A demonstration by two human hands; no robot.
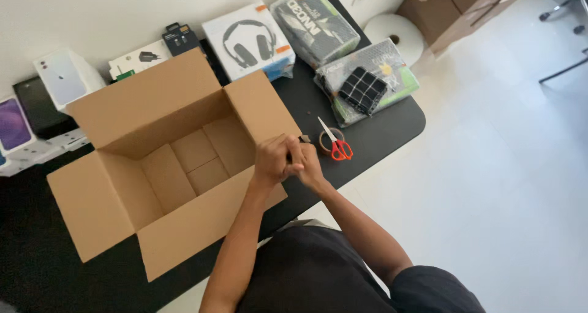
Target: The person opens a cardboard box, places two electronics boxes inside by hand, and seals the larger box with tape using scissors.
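My hands at the open box.
My left hand [274,160] and right hand [308,166] close together on the cardboard box [177,160] flap edge, near scissors [335,143].

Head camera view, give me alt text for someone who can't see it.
A person's left hand and right hand meet at the right flap of an open, empty cardboard box on a black table. Red-handled scissors lie on a tape roll beside the hands; boxed electronics, including a headphones box, line the table's far edge.

head view: single camera, worn high, looked steeply down over the black table [392,126], fairly close.
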